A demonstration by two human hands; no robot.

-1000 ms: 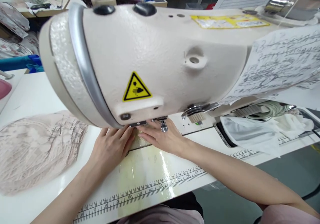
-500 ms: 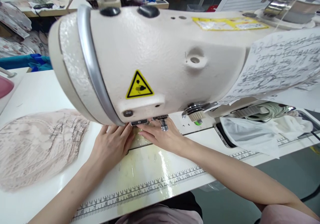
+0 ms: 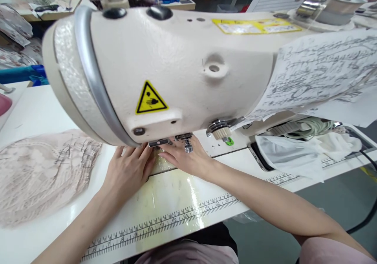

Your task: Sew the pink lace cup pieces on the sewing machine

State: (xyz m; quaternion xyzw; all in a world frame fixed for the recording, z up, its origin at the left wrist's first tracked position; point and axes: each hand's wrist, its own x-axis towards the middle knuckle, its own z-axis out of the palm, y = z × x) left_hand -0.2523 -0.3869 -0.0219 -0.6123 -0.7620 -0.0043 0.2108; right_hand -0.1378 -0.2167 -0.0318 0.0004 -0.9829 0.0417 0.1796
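Observation:
A white sewing machine (image 3: 176, 60) fills the upper middle of the head view. My left hand (image 3: 128, 168) lies palm down on the worktop, left of the needle area, fingers stretched forward. From the right comes my right hand (image 3: 188, 158), flat, its fingers pointing left below the metal thread guide (image 3: 186, 142). The machine head hides several of my fingertips and whatever lies beneath them. Between the hands shows a shiny, yellowish clear-covered strip (image 3: 161, 162). A sheer pale pink, ruffled fabric piece (image 3: 44, 173) rests left of my left hand.
A printed ruler (image 3: 165, 223) runs along the front edge of the white table (image 3: 118, 221). At right are a phone (image 3: 260, 158), white cloth (image 3: 282, 154) and coiled pale cord (image 3: 312, 128). Handwritten paper (image 3: 321, 71) hangs on the machine arm.
The camera view has shifted slightly, so the machine appears further left. Both hands stay at nearly the same place by the needle area.

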